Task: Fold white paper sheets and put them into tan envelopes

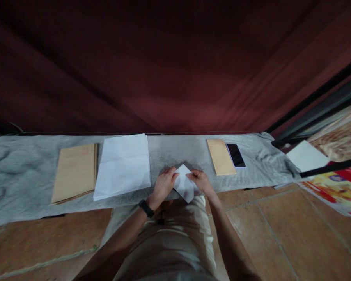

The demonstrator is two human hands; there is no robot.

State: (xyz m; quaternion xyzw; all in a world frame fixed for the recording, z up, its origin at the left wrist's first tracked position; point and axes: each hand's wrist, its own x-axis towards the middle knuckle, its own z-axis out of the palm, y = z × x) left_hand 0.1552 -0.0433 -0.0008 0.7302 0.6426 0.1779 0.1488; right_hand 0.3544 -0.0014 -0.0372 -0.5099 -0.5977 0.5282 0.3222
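Folded white paper [183,186] sits right of big paper pile [123,168]. Left hand [164,183] pinches one side, right hand [201,181] pinches other. I see brown envelopes [75,171] left of pile, phone [236,155] well right of it.

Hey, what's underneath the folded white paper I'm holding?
Gray cloth shows around the upper part of the folded white paper, and its lowest tip overlaps the beige trousers in this view. Whatever lies directly beneath is covered by the paper and can't be seen.

The head view faces down toward both hands [165,182].
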